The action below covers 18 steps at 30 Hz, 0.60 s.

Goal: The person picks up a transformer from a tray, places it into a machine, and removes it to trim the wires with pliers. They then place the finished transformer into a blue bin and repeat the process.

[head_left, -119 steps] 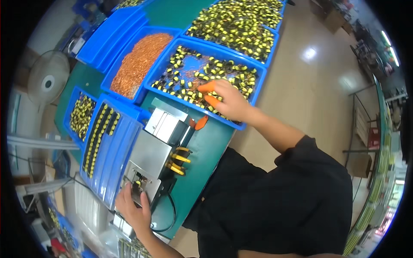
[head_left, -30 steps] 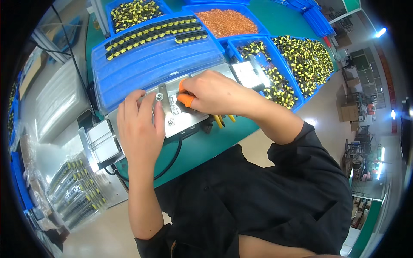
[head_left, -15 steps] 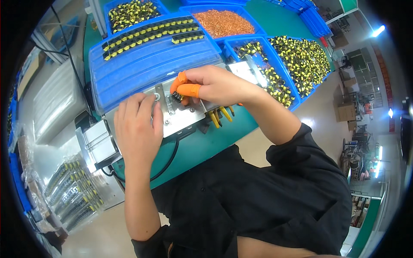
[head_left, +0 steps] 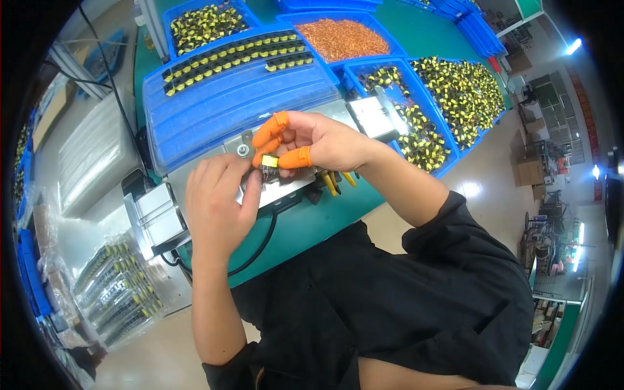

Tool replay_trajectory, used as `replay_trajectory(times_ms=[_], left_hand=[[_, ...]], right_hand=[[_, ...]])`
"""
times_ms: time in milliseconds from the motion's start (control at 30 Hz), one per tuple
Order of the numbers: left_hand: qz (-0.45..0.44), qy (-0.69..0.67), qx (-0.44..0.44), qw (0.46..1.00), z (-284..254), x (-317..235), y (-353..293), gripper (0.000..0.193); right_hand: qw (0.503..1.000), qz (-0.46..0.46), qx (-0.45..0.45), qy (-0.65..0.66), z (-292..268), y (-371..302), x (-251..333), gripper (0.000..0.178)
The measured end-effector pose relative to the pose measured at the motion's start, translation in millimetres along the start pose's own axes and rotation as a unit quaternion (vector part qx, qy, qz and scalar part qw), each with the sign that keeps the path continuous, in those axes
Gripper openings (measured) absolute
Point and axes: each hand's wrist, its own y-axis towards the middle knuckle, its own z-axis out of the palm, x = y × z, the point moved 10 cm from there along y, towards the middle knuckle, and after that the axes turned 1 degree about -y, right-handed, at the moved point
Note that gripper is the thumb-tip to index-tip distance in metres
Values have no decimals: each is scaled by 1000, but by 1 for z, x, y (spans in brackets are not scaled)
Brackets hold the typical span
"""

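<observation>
My right hand (head_left: 318,144), with orange finger cots on its thumb and fingers, pinches a small coil transformer (head_left: 268,161). Yellow tape wraps the part, and thin metal pins show on its lower side. Close by on the left is my left hand (head_left: 218,201), bare, its thumb and forefinger apart and near the pins; whether they touch them I cannot tell. Both hands are over a metal fixture plate (head_left: 281,190) with a bolt (head_left: 243,150), and they cover much of it.
Behind the fixture a clear tray (head_left: 240,97) on blue bins carries rows of yellow-black transformers (head_left: 234,55). Blue bins hold copper-coloured pieces (head_left: 344,39) and loose transformers (head_left: 461,97). Yellow-handled pliers (head_left: 331,183) lie by the bench edge; bagged parts (head_left: 120,289) lie left.
My right hand has lifted and turned the transformer, so its yellow side now shows above the plate. My left hand has shifted slightly right and down, its thumb nearer the part.
</observation>
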Motion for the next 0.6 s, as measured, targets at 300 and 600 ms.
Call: replay_trajectory(times_ms=[300,600], left_hand=[[9,16,10,1000,-2,-3,-1,15],[19,32,22,999,7,-7,2,14]], right_hand=[[938,-264,220,45,28,-36,81,23],[926,-329,-149,-105,-73,42,163,55]])
